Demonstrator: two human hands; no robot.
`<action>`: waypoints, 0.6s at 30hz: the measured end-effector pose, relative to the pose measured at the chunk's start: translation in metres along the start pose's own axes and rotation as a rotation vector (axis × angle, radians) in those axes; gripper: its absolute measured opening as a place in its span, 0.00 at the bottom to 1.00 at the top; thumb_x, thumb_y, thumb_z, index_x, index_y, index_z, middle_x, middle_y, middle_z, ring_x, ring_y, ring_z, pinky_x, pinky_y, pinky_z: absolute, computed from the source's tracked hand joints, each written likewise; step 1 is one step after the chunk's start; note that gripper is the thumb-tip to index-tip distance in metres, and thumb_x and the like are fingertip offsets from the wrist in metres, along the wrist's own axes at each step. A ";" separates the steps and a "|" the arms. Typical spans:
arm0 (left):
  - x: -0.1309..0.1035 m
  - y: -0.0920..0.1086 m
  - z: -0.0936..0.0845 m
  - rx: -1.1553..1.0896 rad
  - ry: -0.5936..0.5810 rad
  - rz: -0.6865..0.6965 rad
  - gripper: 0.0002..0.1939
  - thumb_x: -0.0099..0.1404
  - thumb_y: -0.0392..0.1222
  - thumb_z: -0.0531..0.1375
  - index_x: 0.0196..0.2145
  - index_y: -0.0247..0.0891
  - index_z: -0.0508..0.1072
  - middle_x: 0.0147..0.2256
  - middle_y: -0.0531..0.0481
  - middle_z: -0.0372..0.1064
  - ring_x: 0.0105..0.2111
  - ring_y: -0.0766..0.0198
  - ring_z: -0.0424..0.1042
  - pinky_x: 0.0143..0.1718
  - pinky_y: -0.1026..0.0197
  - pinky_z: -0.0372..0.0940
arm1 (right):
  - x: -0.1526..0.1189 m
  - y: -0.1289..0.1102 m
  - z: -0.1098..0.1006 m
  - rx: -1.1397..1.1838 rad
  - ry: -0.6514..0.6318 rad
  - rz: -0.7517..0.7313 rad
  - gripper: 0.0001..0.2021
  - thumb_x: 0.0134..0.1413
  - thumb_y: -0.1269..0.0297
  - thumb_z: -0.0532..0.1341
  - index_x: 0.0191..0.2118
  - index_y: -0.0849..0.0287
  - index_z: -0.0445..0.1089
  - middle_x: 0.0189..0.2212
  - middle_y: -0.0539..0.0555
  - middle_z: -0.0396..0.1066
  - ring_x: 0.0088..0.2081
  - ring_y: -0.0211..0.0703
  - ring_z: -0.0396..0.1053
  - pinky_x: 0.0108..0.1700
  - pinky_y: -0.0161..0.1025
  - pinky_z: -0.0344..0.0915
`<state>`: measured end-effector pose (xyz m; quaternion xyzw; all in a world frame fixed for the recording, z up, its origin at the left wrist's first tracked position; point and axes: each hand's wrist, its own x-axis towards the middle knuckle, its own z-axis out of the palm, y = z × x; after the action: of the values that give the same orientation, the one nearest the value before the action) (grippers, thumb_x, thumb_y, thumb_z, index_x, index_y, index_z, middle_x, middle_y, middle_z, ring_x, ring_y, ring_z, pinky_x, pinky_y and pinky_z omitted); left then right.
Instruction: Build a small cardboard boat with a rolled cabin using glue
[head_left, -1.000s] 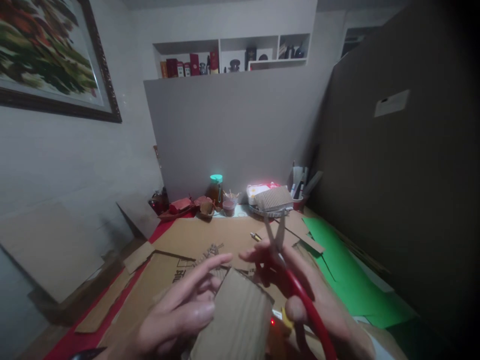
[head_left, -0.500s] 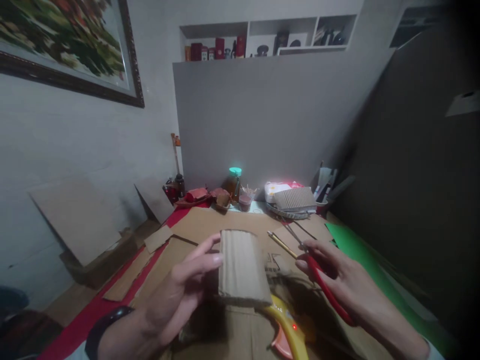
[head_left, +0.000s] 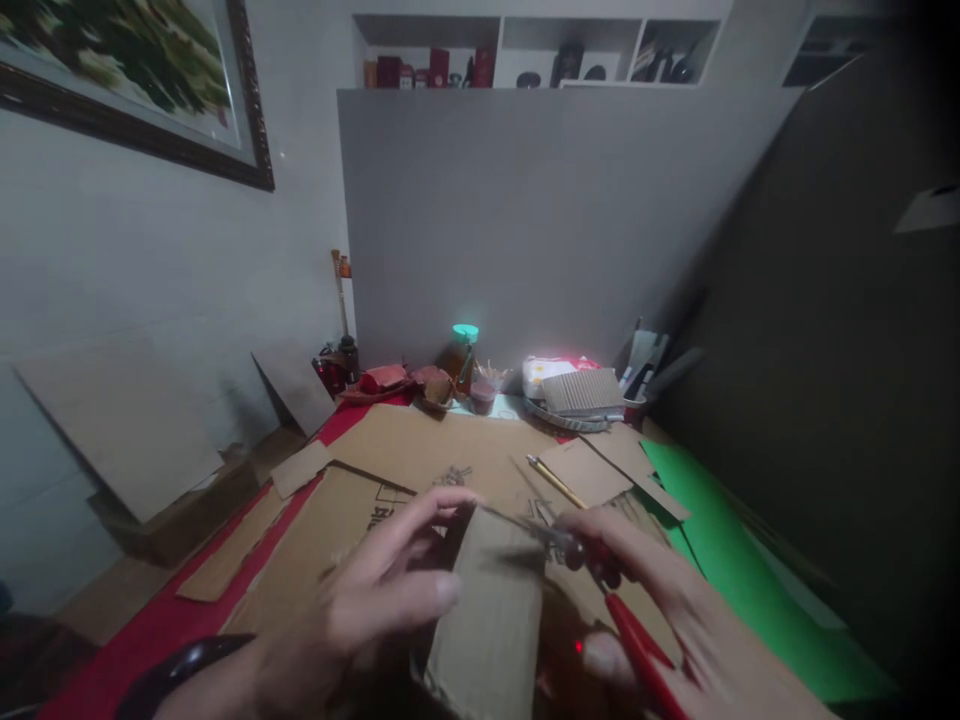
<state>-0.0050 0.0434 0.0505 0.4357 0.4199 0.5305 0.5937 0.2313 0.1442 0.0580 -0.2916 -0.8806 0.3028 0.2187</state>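
My left hand (head_left: 367, 610) is closed around the left side of a small cardboard box-like piece (head_left: 491, 610), its thumb lying on the near face. In my right hand (head_left: 675, 590) is a pair of scissors with red handles (head_left: 637, 640). The scissors' blades are spread, and one reaches across the piece's upper edge near my left fingertips; whether it touches the cardboard I cannot tell. A small red light (head_left: 578, 647) glows beneath my right hand, where the glue gun is mostly hidden.
Flat cardboard sheets (head_left: 420, 430) cover the red-clothed table. Beyond my right hand lies a gold pen (head_left: 555, 480). Along the back stand a jar with a turquoise lid (head_left: 465, 332), a cup of thin sticks (head_left: 484, 395) and a loaded basket (head_left: 574, 415). Green sheet (head_left: 742, 560) lies right.
My right hand has brought the scissors left to the cardboard piece, their blades now apart. The piece has moved lower and turned, and the yellow glue gun is now mostly covered. The view has shifted slightly.
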 end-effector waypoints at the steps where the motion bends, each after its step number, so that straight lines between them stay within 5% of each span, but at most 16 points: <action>1: 0.000 -0.002 -0.001 0.051 -0.044 0.031 0.24 0.60 0.47 0.62 0.55 0.49 0.67 0.54 0.45 0.66 0.57 0.44 0.63 0.57 0.44 0.53 | -0.001 -0.002 0.003 -0.018 0.019 -0.059 0.20 0.52 0.56 0.62 0.51 0.49 0.64 0.43 0.51 0.70 0.41 0.46 0.72 0.42 0.39 0.71; 6: -0.006 -0.006 -0.008 0.228 -0.135 0.020 0.26 0.63 0.52 0.61 0.59 0.60 0.63 0.59 0.49 0.64 0.58 0.41 0.64 0.57 0.38 0.57 | 0.002 -0.001 0.009 -0.200 0.175 -0.339 0.26 0.41 0.65 0.68 0.50 0.51 0.66 0.39 0.53 0.70 0.39 0.48 0.71 0.36 0.38 0.72; 10: -0.011 -0.006 -0.009 0.335 -0.063 -0.029 0.28 0.61 0.56 0.63 0.58 0.68 0.63 0.64 0.58 0.60 0.66 0.41 0.50 0.62 0.39 0.51 | 0.003 0.000 0.010 -0.324 0.228 -0.399 0.29 0.36 0.70 0.70 0.48 0.53 0.65 0.36 0.53 0.69 0.36 0.47 0.71 0.32 0.38 0.71; 14: -0.015 -0.009 -0.004 0.388 0.075 -0.037 0.29 0.57 0.58 0.65 0.56 0.66 0.67 0.65 0.60 0.59 0.67 0.41 0.49 0.65 0.40 0.48 | -0.001 -0.007 0.010 -0.361 0.236 -0.424 0.33 0.32 0.67 0.75 0.49 0.54 0.64 0.34 0.51 0.69 0.34 0.45 0.71 0.31 0.37 0.71; 18: -0.017 -0.010 0.001 0.423 0.169 -0.043 0.29 0.54 0.60 0.66 0.55 0.64 0.69 0.62 0.57 0.63 0.66 0.41 0.52 0.66 0.39 0.47 | -0.003 -0.014 0.008 -0.356 0.265 -0.409 0.24 0.44 0.63 0.71 0.48 0.52 0.64 0.32 0.49 0.70 0.32 0.43 0.72 0.27 0.36 0.69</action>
<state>-0.0025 0.0256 0.0422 0.4955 0.5793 0.4523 0.4629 0.2239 0.1297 0.0613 -0.1787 -0.9241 0.0526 0.3336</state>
